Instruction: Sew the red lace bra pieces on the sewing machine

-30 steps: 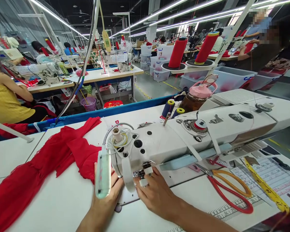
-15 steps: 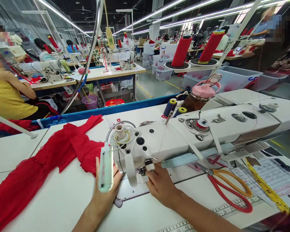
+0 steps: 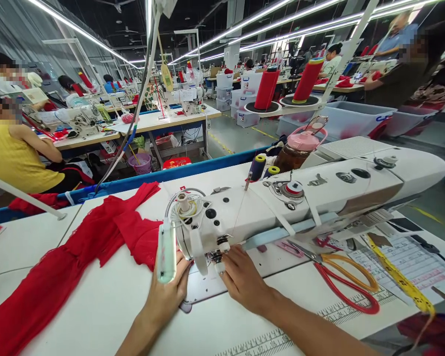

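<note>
A white sewing machine [image 3: 241,212] stands before me, thread cone holder and needle parts at its left end. My left hand [image 3: 166,296] is left of the needle area, fingers bent in and partly hidden behind a pale clear guard [image 3: 166,254]. Red fabric [image 3: 141,242] runs up to those fingers, and a small red bit shows at their tips. Close to the presser foot, my right hand [image 3: 243,277] has its fingers curled together; what they pinch is hidden by the machine head. The rest of the red fabric trails across the table to the lower left.
Large scissors [image 3: 346,282] with red and orange handles lie right of my right forearm. Beyond them are a yellow tape measure [image 3: 400,277] and written paper sheets [image 3: 426,264]. A pink-lidded jar [image 3: 298,148] and red thread cones [image 3: 267,91] stand behind the machine. Co-workers sit at other machines.
My view has shifted slightly, so the machine and scissors appear further left. The left-hand finger that stuck up beside the guard is now drawn in. The right hand stays by the presser foot.
</note>
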### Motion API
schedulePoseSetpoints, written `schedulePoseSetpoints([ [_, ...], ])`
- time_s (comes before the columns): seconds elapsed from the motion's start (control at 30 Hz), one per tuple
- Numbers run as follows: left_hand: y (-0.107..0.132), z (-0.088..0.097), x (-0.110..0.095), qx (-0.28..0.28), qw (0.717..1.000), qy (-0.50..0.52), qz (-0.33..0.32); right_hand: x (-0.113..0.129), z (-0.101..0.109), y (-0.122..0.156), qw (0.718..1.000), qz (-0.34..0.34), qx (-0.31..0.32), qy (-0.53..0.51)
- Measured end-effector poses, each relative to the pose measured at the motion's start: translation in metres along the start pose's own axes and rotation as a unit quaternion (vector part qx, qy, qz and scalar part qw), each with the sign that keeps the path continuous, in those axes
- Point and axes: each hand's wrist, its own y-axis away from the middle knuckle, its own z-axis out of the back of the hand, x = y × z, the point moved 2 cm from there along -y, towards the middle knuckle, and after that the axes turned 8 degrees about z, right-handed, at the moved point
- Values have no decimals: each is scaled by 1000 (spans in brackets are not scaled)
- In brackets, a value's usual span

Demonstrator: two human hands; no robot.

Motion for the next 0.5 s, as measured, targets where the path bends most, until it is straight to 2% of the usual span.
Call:
schedulePoseSetpoints([
  [0.1, -5, 0, 2, 25, 995, 64, 78, -1, -7, 3, 1000, 19, 22, 3],
  [0.2, -9, 4, 11, 30, 975, 136, 175, -3, -10, 5, 999, 33, 21, 23],
  [0.33, -8, 29, 22, -2, 957, 159, 244, 5, -8, 7, 998, 53, -11, 20],
  [0.43, 2, 56, 15, -21, 944, 187, 272, 26, -8, 4, 995, 40, 24, -88],
  [0.5, 12, 71, 1, -44, 937, 212, 275, 46, -15, -2, 980, -23, 71, -187],
])
